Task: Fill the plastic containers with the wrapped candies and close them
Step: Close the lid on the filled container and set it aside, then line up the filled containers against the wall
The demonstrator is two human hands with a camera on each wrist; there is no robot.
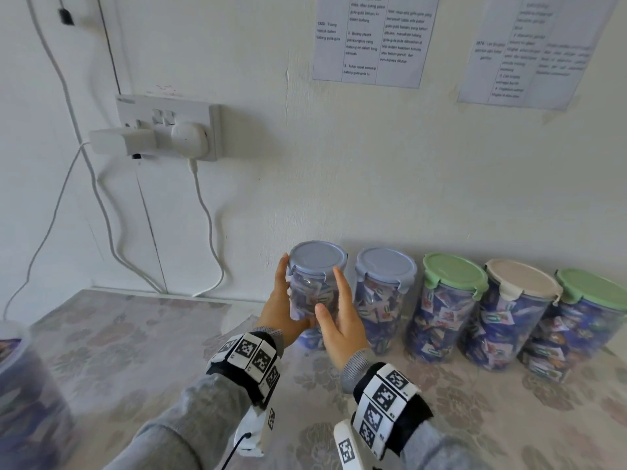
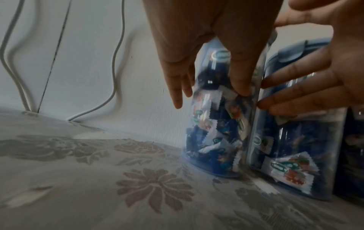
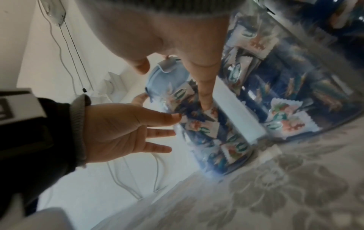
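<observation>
Both hands are set against one candy-filled container (image 1: pixel 314 293), which is stood on the floral tablecloth (image 1: pixel 142 340) at the left end of a row along the wall. Left hand (image 1: pixel 283 305): fingers are spread along the container's left side, thumb on its front, so the clear wall is lightly clasped. Right hand (image 1: pixel 341 320): fingers are held straight and slack against the right side, with nothing gripped. Blue lid (image 1: pixel 317 257): seated on the held container, a clip seen folded down at the rim. Wrapped candies (image 2: pixel 214 140): packed inside to near the top. To the right of the hands four further containers are ranged, touching or nearly so: a second blue-lidded container (image 1: pixel 385 300) just beside the right hand, a green-lidded container (image 1: pixel 448 307), a beige-lidded container (image 1: pixel 512 313) and another green-lidded container (image 1: pixel 583 320) at the far end; all are lidded and full. Well to the left of the left hand, part of a large clear tub (image 1: pixel 20 385) with dark contents is seen at the picture's edge; whether it is lidded cannot be told. Progress is judged late: five containers filled and closed, the fifth apparently being settled into line. Whether more remain to be filled cannot be told.
</observation>
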